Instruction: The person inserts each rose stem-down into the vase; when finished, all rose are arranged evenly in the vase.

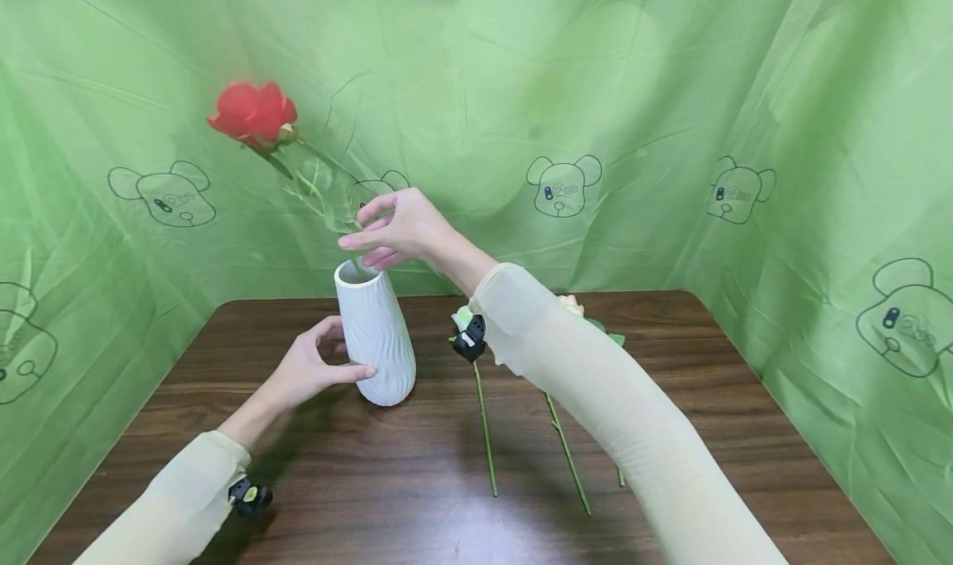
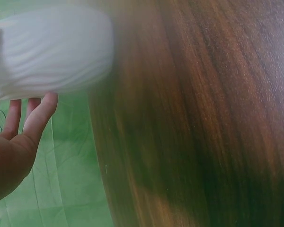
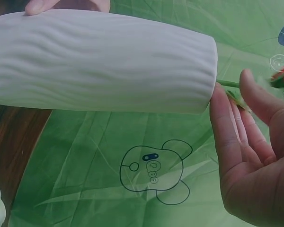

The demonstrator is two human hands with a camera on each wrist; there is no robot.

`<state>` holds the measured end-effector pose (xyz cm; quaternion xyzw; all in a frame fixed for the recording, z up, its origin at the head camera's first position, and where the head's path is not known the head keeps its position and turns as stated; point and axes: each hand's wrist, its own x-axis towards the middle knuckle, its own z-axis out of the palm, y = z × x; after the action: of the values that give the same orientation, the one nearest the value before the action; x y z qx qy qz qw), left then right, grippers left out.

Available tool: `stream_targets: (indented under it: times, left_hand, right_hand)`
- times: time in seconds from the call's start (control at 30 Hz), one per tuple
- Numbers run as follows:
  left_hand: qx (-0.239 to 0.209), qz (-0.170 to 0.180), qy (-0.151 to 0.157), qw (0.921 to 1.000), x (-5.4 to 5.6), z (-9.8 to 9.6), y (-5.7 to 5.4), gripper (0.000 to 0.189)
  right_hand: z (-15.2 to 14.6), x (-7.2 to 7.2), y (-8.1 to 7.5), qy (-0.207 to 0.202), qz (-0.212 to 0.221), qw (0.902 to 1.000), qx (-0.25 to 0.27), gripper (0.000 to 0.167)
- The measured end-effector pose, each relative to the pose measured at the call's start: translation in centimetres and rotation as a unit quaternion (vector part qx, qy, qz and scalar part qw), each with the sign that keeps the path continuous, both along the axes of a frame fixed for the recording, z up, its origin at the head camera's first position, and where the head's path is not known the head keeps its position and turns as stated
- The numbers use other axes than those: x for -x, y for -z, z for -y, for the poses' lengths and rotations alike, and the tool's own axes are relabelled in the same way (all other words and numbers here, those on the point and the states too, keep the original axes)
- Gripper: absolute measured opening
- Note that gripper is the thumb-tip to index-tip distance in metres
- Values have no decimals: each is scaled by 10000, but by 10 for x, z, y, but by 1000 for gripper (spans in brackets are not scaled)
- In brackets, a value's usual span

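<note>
A ribbed white vase stands on the left half of the table. My left hand holds its side, thumb on the near face and fingers curled behind it. A red rose leans left out of the vase mouth, its stem running down inside. Above the rim is my right hand, fingers extended around the stem. In the right wrist view, a gap shows between thumb and fingers of the right hand, with the green stem passing behind the thumb. The left wrist view shows the vase blurred.
To the right of the vase, a white-green rose lies on the wooden table, partly behind the black wrist camera. A cream rose and another stem are partly covered by the right sleeve. Green curtain surrounds the table.
</note>
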<state>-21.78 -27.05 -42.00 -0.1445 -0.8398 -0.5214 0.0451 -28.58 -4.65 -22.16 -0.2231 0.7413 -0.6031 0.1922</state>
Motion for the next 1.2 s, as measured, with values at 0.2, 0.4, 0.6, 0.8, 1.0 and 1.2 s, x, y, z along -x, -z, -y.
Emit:
stream_targets:
  times: [0.2, 0.4, 0.6, 0.8, 1.0, 1.2]
  left_hand:
    - [-7, 66, -21, 10000, 1, -2, 1, 65]
    - [56, 70, -101, 9999, 2, -1, 1, 66]
    - [255, 60, -194, 9995, 0, 2, 1, 66]
    - [318, -26, -234, 9992, 2, 0, 1, 67]
    - [281, -38, -254, 9993, 1, 0, 3, 68]
    - [296, -50, -295, 9991, 1, 2, 2, 69]
  right_hand:
    - [-2, -1, -1, 144, -39, 9999, -85, 33]
    - [-7, -1, -3, 273, -98, 9996, 17, 32]
    - [-12, -2, -6, 233, -37, 9997, -21, 25]
    - [-31, -1, -12, 248, 11, 9997, -32, 24]
    - [-63, 2, -16, 220, -79, 9992, -325, 30]
    - [-101, 4, -13, 249, -194, 9981, -528, 33]
